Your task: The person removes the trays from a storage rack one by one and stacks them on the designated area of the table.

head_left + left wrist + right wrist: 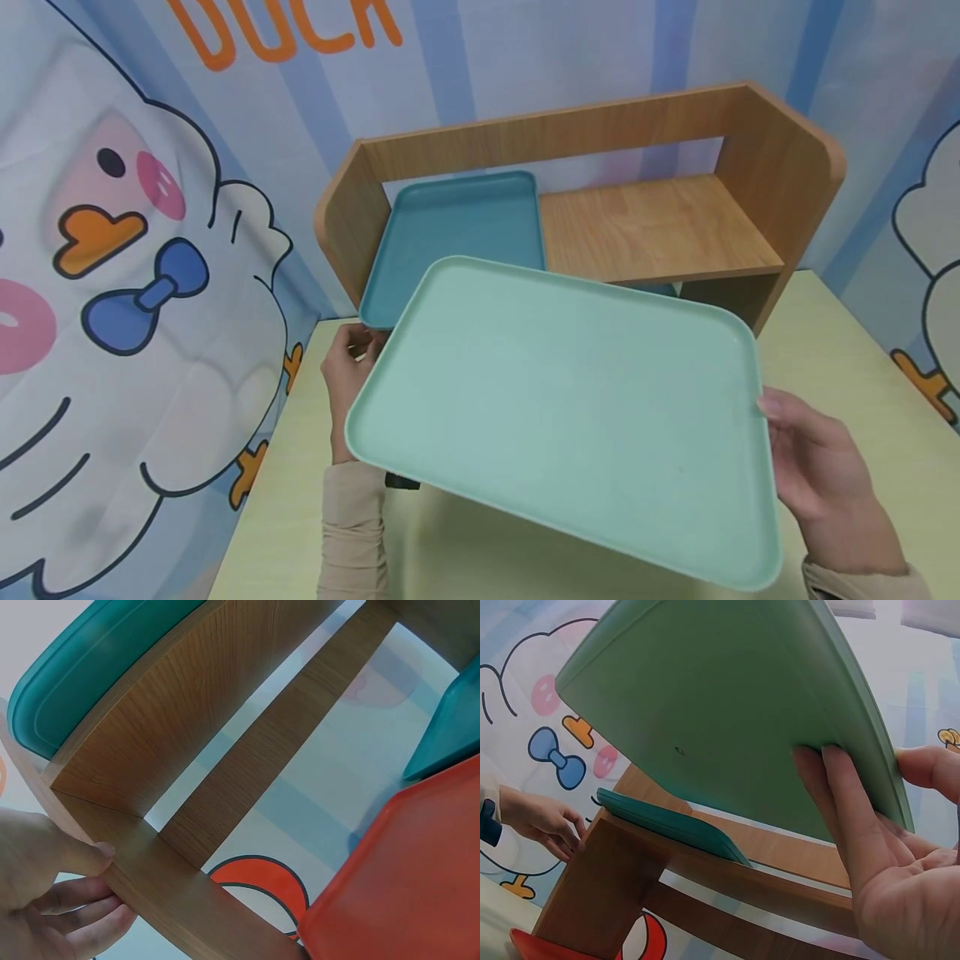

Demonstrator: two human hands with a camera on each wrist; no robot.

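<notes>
My right hand [825, 475] holds a light green tray [570, 408] by its right short side, tilted in front of a wooden desktop shelf [637, 229]. In the right wrist view, the thumb of my right hand [885, 862] lies over the rim, with fingers against the underside. A teal tray [468, 217] lies on the left of the shelf's upper board. My left hand [52, 885] grips the front edge of the shelf's left side panel [180, 892], thumb on one face and fingers on the other.
Below the board, a red tray [405, 877] and another teal tray [457, 727] show in the left wrist view. The shelf stands on a pale yellow table [817, 350] against a duck-printed backdrop [525, 58]. The green tray hides much of the shelf's lower front from the head view.
</notes>
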